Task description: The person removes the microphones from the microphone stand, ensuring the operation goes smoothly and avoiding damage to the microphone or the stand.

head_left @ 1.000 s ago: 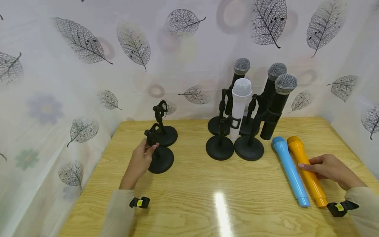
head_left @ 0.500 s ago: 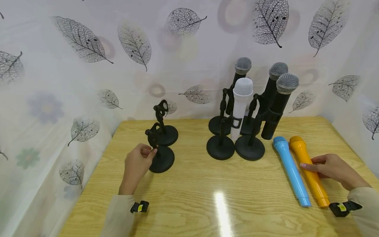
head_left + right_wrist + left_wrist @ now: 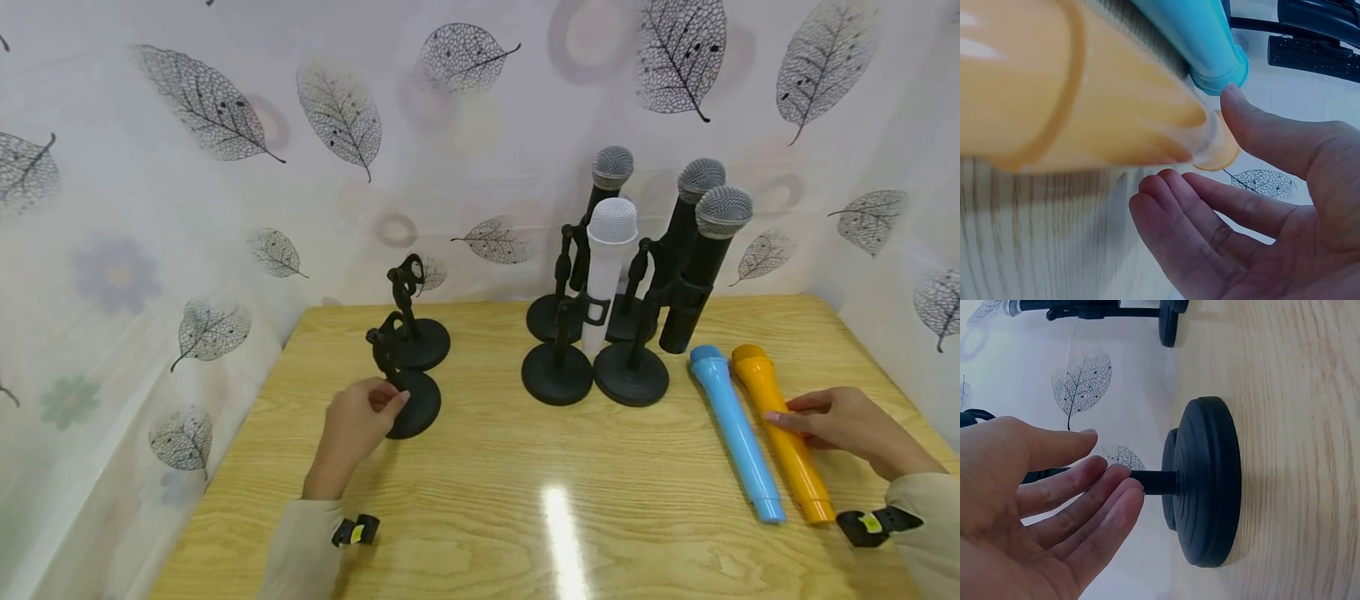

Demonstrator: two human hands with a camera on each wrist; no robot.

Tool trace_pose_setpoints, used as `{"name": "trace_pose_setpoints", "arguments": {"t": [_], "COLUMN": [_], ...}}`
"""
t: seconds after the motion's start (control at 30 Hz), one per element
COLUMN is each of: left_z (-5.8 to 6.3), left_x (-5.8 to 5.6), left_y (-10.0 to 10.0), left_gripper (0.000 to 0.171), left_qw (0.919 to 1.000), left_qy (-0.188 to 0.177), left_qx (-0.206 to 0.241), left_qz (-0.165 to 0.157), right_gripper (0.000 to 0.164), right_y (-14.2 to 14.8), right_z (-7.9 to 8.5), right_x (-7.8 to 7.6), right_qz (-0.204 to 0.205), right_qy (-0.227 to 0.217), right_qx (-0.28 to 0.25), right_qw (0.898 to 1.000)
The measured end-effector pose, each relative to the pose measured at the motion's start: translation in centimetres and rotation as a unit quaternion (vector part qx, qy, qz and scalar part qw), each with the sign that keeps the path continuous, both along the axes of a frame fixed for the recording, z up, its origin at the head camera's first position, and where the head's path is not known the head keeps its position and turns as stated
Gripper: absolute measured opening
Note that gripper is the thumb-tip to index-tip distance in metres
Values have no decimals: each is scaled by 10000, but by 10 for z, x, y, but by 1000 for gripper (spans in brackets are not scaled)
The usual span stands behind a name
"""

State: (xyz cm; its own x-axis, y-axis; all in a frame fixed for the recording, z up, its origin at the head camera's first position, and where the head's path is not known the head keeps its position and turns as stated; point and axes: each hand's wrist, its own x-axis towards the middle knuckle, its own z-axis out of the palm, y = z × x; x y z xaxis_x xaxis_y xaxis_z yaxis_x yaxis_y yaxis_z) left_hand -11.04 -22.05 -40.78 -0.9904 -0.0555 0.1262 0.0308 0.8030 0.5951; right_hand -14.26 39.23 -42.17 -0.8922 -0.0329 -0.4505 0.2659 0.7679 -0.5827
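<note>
In the head view, my left hand (image 3: 363, 421) is beside the nearer of two bare black microphone stands (image 3: 416, 408), its fingertips close to the post. The left wrist view shows the thumb apart from the loosely bent fingers (image 3: 1100, 531), which overlap the post in front of the round base (image 3: 1210, 481). At the right, my right hand (image 3: 847, 425) is at an orange microphone (image 3: 798, 467) lying on the table. Its thumb overlaps the handle, and the fingers are along the other side. In the right wrist view, thumb and fingers (image 3: 1175, 250) are spread apart around the orange microphone (image 3: 1129, 112).
A blue microphone (image 3: 738, 437) lies left of the orange one. Several stands hold a white microphone (image 3: 603, 275) and black microphones (image 3: 697, 275) at the back right. Another bare stand (image 3: 425, 343) is behind the left one. A patterned cloth (image 3: 465, 150) hangs behind the table (image 3: 480, 500).
My left hand has moved down from the near stand's clip to low on its post. My right hand and the orange microphone have shifted slightly right, away from the blue one.
</note>
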Motion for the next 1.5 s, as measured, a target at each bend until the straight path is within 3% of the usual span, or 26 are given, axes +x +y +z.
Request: {"name": "trace_pose_setpoints", "arguments": {"t": [0.2, 0.53, 0.87, 1.23, 1.5], "left_z": [-4, -11, -10, -14, -20], "left_x": [-2, -5, -14, -29, -47], "left_y": [6, 18, 40, 70, 91], "left_gripper": [15, 11, 19, 30, 43], "left_qw": [9998, 9967, 9846, 9694, 9626], "left_qy": [-91, -347, -273, -486, -544], "left_qx": [16, 224, 885, 1396, 1719], "left_qz": [-194, -706, -1482, -1960, -2024], "right_gripper": [93, 74, 61, 49, 39], "right_y": [6, 5, -20, -55, -85], "right_z": [1, 8, 26, 34, 33], "right_x": [2, 9, 18, 21, 23], "right_qz": [-32, -226, -282, 211, 685], "right_qy": [97, 916, 1622, 1844, 2019], "right_qx": [3, 127, 425, 79, -408], "right_qw": [9999, 9955, 9854, 9826, 9762]}}
